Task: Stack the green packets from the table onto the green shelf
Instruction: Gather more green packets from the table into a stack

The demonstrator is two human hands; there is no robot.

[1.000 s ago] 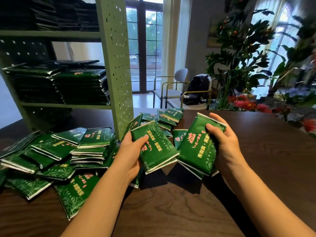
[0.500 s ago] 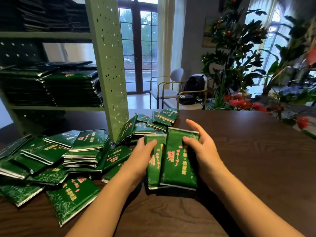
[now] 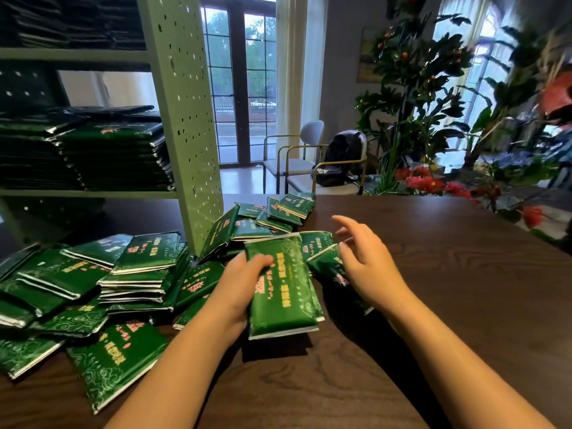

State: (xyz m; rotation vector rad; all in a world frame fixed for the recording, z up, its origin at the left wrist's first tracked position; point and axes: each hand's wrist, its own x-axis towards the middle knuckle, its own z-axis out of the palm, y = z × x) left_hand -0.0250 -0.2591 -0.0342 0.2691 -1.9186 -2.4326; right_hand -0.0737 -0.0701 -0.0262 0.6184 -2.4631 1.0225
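My left hand (image 3: 240, 284) grips a small stack of green packets (image 3: 283, 289) by its left edge, just above the dark wooden table (image 3: 433, 305). My right hand (image 3: 365, 261) hovers beside the stack with fingers spread and holds nothing; a loose green packet (image 3: 326, 263) lies under it. Several more packets (image 3: 93, 289) are scattered over the table's left side and behind the stack. The green shelf (image 3: 182, 119) stands at the left, with tall piles of packets (image 3: 114, 156) on its middle level.
The shelf's perforated side panel meets the table just left of my hands. Beyond the table's far edge stand chairs (image 3: 297, 162) with a black bag, and large plants with red flowers (image 3: 427, 181) at the right. The table's right half is bare wood.
The two bundles that my hands held apart have come together into one stack in my left hand. My right hand has let go and drawn off to the right, fingers spread.
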